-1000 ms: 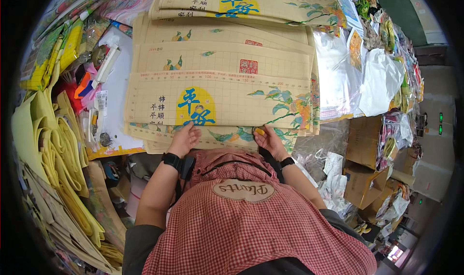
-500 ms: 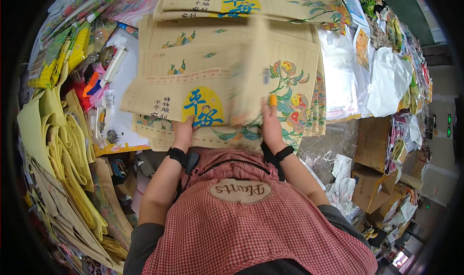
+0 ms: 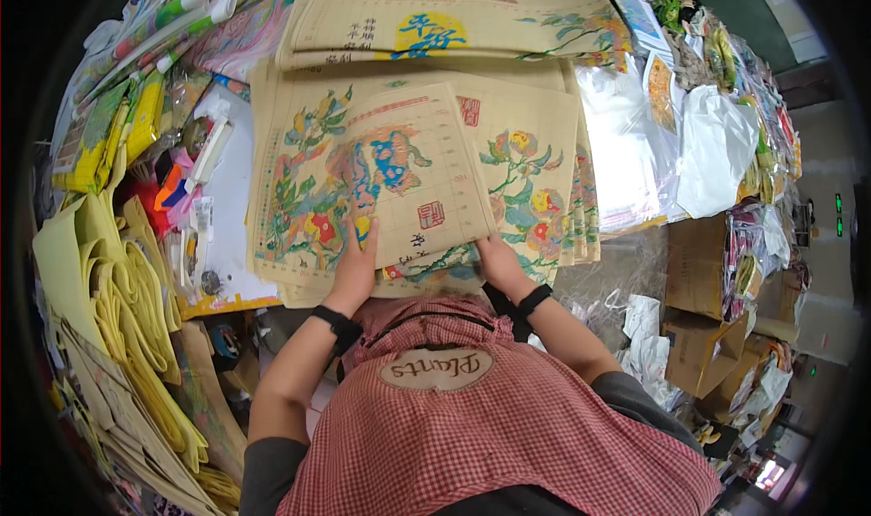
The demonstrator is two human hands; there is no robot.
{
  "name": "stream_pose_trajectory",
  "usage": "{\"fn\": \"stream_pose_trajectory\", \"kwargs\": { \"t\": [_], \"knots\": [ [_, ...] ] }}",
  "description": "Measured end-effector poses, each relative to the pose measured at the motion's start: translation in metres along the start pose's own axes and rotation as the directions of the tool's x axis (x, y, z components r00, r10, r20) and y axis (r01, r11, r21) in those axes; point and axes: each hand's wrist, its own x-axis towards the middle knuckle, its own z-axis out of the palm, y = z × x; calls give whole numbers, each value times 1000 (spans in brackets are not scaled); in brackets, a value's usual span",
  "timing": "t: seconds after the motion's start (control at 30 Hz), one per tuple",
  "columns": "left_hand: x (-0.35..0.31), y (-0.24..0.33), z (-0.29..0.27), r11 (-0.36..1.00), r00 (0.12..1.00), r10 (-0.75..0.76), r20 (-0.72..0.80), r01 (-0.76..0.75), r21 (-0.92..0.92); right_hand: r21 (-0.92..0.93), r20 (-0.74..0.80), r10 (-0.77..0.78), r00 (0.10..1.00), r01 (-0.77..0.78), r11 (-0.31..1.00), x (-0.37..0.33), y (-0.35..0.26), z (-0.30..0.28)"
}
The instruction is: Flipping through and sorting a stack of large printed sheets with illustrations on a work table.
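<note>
A tan printed paper sheet, folded into a smaller panel, lies tilted over the middle of the stack. It bears blue and orange print and a red square seal. My left hand grips its lower left edge, fingers lying along the fold. At its lower right corner my right hand pinches the paper; some fingertips are hidden beneath. Underneath, a stack of flat tan sheets shows flower prints on both sides. Folded tan sheets with a yellow disc and blue characters are piled beyond it.
At left, a white board carries small tools and scraps beside hanging yellow paper. Clear plastic film and a white plastic bag lie to the right. Cardboard boxes stand lower right.
The upright, blurred flap has come down leftward, and the sheet is now a narrower folded panel. My left hand has shifted slightly right; my right hand has dropped to the lower corner.
</note>
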Motion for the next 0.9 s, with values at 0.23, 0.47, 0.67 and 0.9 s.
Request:
{"fn": "stream_pose_trajectory", "kwargs": {
  "t": [0.23, 0.47, 0.67, 0.9],
  "knots": [
    [15, 10, -87, 686, 889, -37, -456, -310, -659, 850, -103, 339, 935, -94, 519, 38, -26, -124],
    [115, 53, -201, 348, 803, -153, -577, -502, -792, 945, -292, 479, 828, 326, 13, 145, -7, -207],
    [141, 5, -143, 535, 904, -94, -417, -308, -787, 832, -335, 449, 828, 35, 554, 140, 51, -194],
    [-25, -66, 36, 992, 998, -52, 36, 47, 121, 305, -310, 635, 708, -558, 772, -64, 97, -15]
  ]
}}
